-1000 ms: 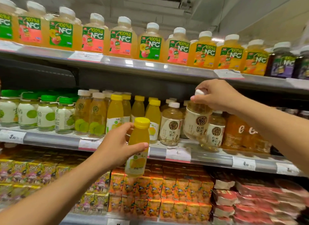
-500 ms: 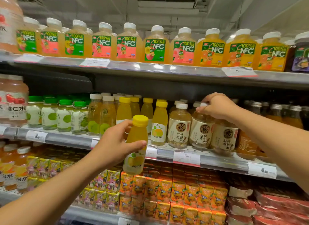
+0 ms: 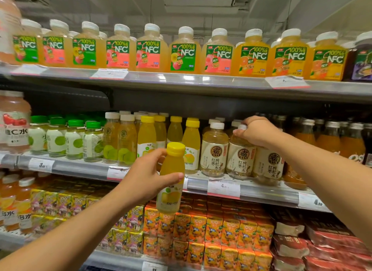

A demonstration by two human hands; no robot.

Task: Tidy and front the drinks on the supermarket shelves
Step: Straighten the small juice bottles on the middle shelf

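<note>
1. The middle shelf (image 3: 80,168) carries the drinks in rows along its front edge; a gap shows in the yellow-capped row, just behind the bottle held in front of it.
2. The left hand (image 3: 145,176) is nearer that gap. Its fingers are wrapped round a yellow-capped juice bottle (image 3: 171,178), held upright just off the shelf's front edge.
3. The right hand (image 3: 255,131) is farther right, closed over the white cap of a jujube drink bottle (image 3: 240,160), which stands upright at the front edge between two like it.
4. My judgement: the yellow bottle goes straight back and up into its row.
</note>
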